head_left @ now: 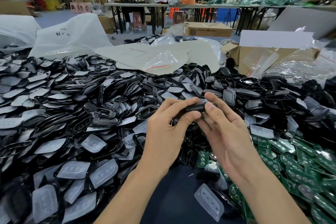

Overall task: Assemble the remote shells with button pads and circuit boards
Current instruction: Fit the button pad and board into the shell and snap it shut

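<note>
Centrally, one shell (196, 108) in two hands (163, 132) (229, 132)

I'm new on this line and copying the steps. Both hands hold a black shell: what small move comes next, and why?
Probably press the shell closed between thumbs and fingers. The left hand and right hand both pinch it edge-on, one at each end, which suits a squeeze. What is inside it is hidden, so this is a guess.

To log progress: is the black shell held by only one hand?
No, left hand and right hand both pinch the black shell.
</note>
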Action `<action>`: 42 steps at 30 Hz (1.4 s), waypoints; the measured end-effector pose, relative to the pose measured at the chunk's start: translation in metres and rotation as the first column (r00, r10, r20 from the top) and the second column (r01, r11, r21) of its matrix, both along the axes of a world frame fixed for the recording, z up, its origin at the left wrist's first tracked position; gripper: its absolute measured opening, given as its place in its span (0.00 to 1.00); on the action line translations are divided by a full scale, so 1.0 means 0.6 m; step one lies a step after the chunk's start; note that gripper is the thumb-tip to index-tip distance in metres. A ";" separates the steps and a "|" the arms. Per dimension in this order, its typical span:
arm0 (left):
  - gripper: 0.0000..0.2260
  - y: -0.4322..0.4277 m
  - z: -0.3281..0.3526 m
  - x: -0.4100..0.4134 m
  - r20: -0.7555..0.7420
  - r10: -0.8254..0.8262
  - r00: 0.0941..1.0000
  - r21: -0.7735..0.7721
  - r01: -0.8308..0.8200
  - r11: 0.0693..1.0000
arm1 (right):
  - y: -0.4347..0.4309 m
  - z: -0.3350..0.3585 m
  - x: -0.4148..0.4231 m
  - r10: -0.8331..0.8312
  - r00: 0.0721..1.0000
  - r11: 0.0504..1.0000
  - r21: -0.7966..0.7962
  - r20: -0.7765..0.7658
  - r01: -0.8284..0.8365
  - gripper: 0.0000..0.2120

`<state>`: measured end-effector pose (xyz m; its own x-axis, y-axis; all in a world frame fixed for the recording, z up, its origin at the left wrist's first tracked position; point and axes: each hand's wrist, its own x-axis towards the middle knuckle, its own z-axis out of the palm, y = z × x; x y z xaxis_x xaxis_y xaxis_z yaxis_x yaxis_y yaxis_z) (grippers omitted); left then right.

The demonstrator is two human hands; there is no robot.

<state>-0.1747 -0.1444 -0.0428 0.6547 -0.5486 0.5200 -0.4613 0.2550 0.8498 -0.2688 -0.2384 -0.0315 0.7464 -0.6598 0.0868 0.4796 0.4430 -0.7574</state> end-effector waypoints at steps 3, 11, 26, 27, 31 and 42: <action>0.11 0.001 0.000 -0.001 -0.009 -0.026 1.000 -0.013 0.026 1.000 | -0.002 0.001 -0.002 0.020 1.000 0.999 0.032 0.017 -0.020 0.12; 0.11 0.000 -0.001 -0.004 0.103 0.071 0.992 -0.049 -0.066 0.997 | 0.001 0.003 -0.003 0.029 1.000 0.997 0.069 0.007 -0.030 0.10; 0.11 -0.004 -0.011 -0.002 0.120 0.022 0.993 -0.017 -0.020 1.000 | -0.003 0.005 -0.005 0.011 1.000 0.998 0.056 0.019 -0.012 0.17; 0.11 -0.004 -0.012 -0.001 0.124 0.023 0.992 -0.011 -0.021 1.000 | -0.004 0.006 -0.006 0.009 1.000 0.999 0.050 0.026 -0.010 0.17; 0.11 -0.005 -0.013 -0.001 0.115 0.023 0.993 -0.009 -0.023 1.000 | -0.005 0.008 -0.006 0.020 0.997 0.999 0.042 0.074 -0.023 0.14; 0.10 -0.004 -0.013 -0.001 0.077 0.012 0.997 0.002 -0.012 1.000 | -0.005 0.006 -0.006 0.011 0.999 1.000 0.022 0.030 -0.011 0.13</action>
<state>-0.1755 -0.1465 -0.0504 0.6193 -0.5424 0.5677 -0.5284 0.2469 0.8123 -0.2724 -0.2413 -0.0281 0.7510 -0.6535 0.0949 0.4970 0.4647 -0.7328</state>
